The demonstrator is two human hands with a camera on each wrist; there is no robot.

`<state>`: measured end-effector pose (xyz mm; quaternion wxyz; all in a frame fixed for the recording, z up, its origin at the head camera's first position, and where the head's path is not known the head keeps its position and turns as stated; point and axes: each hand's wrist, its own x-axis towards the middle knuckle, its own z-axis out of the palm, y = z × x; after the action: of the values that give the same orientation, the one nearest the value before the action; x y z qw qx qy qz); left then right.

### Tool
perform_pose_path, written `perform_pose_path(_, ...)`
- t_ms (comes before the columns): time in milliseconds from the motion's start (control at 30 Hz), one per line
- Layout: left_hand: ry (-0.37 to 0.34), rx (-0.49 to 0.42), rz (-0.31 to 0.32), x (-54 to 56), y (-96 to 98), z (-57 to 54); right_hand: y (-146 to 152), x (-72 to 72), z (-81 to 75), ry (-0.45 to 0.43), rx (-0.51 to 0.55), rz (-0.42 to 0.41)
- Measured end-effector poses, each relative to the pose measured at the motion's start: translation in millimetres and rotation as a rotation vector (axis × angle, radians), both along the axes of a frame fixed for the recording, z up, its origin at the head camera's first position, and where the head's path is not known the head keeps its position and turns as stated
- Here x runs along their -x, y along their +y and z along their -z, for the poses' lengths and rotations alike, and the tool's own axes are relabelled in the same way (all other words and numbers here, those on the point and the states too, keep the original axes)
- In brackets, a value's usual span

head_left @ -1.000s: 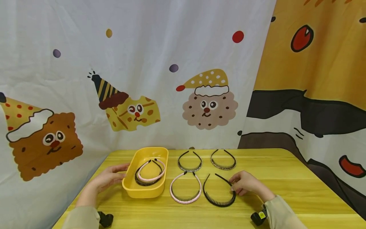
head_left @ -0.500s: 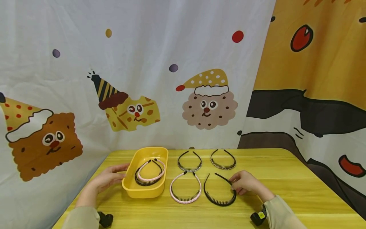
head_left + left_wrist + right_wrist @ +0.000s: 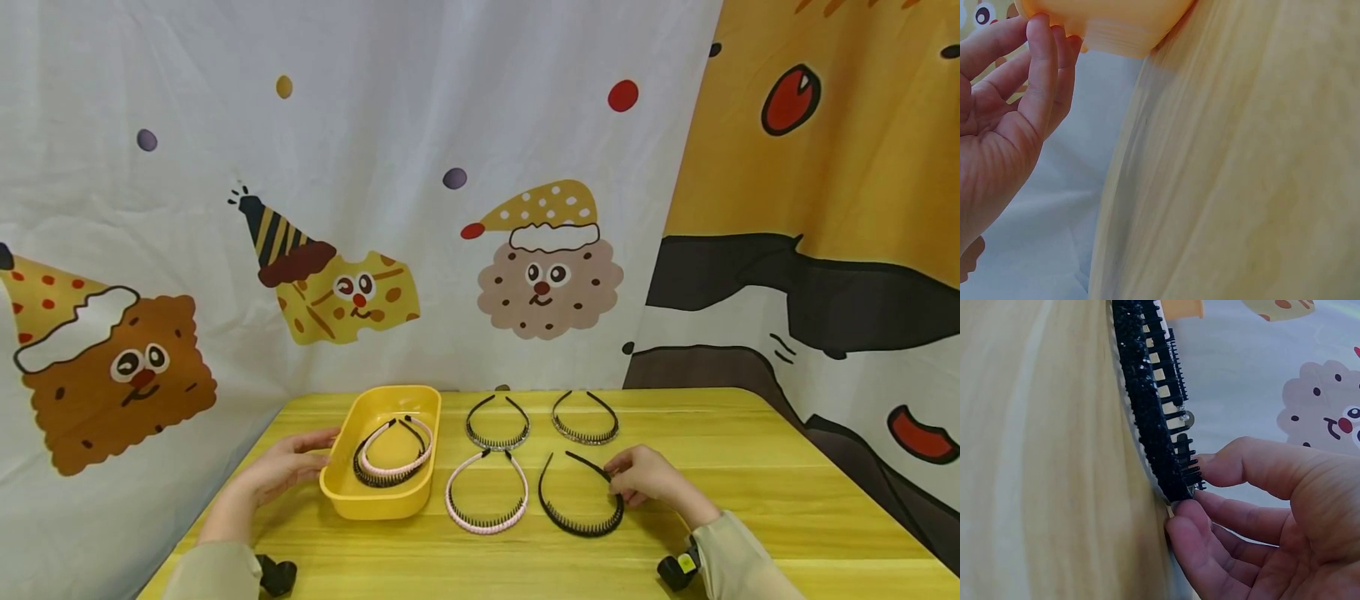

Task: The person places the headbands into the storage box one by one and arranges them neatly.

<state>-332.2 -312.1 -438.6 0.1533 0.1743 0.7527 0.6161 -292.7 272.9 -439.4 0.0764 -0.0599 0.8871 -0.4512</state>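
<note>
One light pinch seemed enough: the right hand (image 3: 647,477) held the black headband (image 3: 1147,394), right of the yellow tray (image 3: 378,507) the left hand (image 3: 279,468) touched with fingers loose.

A curtained-off table nook, this — home or studio, no telling — with a yellow wood-grain tabletop (image 3: 750,467) before draped white fabric (image 3: 375,100), and look, a party-hatted cheese wedge (image 3: 348,304) and smiling square biscuit (image 3: 112,408) printed there, orange cartoon drapery (image 3: 862,183) to the right!
</note>
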Motion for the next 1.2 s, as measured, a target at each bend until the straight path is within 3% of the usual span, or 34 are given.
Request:
perform_pose_path(767, 0.009, 0.003, 0.014, -0.3, 1.7, -1.0, -0.4, 2.2, 1.6, 0.011, -0.024, 0.121)
perform_pose_path(1200, 0.016, 0.007, 0.009, 0.1, 0.6, -0.2, 4.6, 4.4, 2.8, -0.02, -0.005, 0.094)
